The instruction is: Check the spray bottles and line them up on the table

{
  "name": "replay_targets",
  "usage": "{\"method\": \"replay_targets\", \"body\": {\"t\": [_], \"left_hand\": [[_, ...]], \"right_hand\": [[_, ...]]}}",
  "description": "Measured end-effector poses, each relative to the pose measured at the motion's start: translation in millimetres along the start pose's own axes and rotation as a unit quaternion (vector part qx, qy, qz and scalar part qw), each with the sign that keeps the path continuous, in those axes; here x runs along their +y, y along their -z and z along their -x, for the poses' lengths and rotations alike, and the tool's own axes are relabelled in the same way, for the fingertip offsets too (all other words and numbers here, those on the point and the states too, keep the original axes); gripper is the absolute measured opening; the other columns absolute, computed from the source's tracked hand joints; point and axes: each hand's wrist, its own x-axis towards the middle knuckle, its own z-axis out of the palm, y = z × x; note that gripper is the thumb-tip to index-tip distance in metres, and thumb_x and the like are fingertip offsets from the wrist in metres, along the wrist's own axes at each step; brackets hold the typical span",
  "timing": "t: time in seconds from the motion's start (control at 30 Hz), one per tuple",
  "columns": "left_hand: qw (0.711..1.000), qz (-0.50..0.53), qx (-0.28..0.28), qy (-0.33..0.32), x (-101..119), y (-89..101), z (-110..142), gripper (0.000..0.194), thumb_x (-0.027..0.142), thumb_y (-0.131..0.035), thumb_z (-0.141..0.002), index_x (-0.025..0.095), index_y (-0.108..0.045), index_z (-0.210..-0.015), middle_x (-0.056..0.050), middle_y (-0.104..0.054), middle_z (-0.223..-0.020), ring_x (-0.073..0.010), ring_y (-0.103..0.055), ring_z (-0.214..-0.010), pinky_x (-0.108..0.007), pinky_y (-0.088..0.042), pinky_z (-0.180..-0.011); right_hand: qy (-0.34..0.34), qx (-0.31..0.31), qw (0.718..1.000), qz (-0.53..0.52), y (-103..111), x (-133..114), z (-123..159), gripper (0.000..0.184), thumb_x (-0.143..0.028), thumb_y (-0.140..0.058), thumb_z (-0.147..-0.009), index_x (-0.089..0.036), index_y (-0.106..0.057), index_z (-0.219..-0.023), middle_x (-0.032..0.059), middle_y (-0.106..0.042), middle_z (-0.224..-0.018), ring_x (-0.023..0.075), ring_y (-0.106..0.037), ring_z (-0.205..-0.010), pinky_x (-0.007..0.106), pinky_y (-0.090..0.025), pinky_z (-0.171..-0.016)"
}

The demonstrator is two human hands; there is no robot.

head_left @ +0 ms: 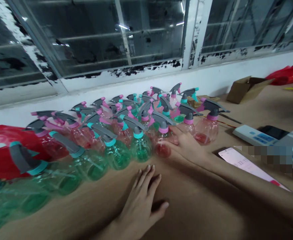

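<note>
right grip [187, 146]: i am curling it narrow around the pink-collared bottle [163, 151], my thumb lying across the front and my fingers reaching behind; how hard i am pressing, i cannot tell.
pink-collared bottle: it is standing upright on the desk [186, 206], inside my right grip, with red showing in its round body. i am probably taking it below the trigger so that it is not tipping or squirting.
left grip [141, 203]: i am spreading its fingers wide and holding nothing, nearer to me than the bottles, likely so that i am not knocking them. whether the fingertips are touching the desk, i cannot tell.
green bottle [141, 150]: it is standing just beyond my left grip's fingertips, heading a row that is running off to the left.
pink bottle [207, 131]: it is standing near my right grip, on its right side.
triggers: most of their nozzles are pointing leftward, perhaps so that the bottles are packing closely beyond both grips.
phone [248, 163]: it is lying face up to the right of my right grip, showing digits, presumably for easy reading.
cardboard box [247, 90]: it is sitting beyond my right grip, well apart, close to the wall.
</note>
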Motion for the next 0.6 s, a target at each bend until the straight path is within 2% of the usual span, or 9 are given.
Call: {"method": "replay_targets", "body": {"t": [0.1,0.2,0.4,0.6], "left_hand": [[1.0,-0.002,0.007,-0.003,-0.5,-2.9,-6.6,0.055,0.037,-0.06,-0.086,0.013,-0.046,-0.133,-0.016,-0.035,-0.147,-0.0349,-0.035,-0.133,-0.056,-0.036,-0.103],[1.0,-0.005,0.008,-0.008,0.7,-5.4,-15.3,0.055,0.036,-0.06,-0.086,0.012,-0.046,-0.133,-0.017,-0.037,-0.145,-0.0349,-0.036,-0.132,-0.056,-0.037,-0.102],[0.999,0.016,0.027,-0.03,10.1,-9.2,-34.0,0.052,0.032,-0.059,-0.086,0.014,-0.045,-0.133,-0.015,-0.04,-0.143,-0.032,-0.037,-0.131,-0.052,-0.037,-0.103],[0.998,0.061,0.026,-0.016,18.2,-11.0,-48.5,0.054,0.029,-0.06,-0.085,0.016,-0.043,-0.134,-0.015,-0.037,-0.144,-0.0335,-0.036,-0.132,-0.051,-0.036,-0.104]], "right_hand": [[0.01,-0.004,1.0,-0.014,5.3,1.5,8.7,0.059,-0.049,-0.059,-0.084,-0.012,-0.049,-0.128,0.0172,-0.062,-0.121,0.032,-0.059,-0.111,0.048,-0.049,-0.09],[0.014,-0.003,1.0,-0.026,16.1,2.8,19.9,0.056,-0.046,-0.06,-0.084,-0.015,-0.048,-0.129,0.0143,-0.06,-0.126,0.0283,-0.057,-0.115,0.044,-0.048,-0.093],[-0.015,0.017,0.999,-0.032,42.3,15.3,41.0,0.026,-0.038,-0.057,-0.087,-0.021,-0.062,-0.105,0.0053,-0.069,-0.102,0.0198,-0.067,-0.087,0.033,-0.055,-0.075],[-0.094,0.064,0.993,0.02,53.9,45.0,45.5,0.031,-0.044,-0.055,-0.085,-0.019,-0.063,-0.102,0.0106,-0.069,-0.1,0.0219,-0.066,-0.067,0.038,-0.054,-0.06]]}}
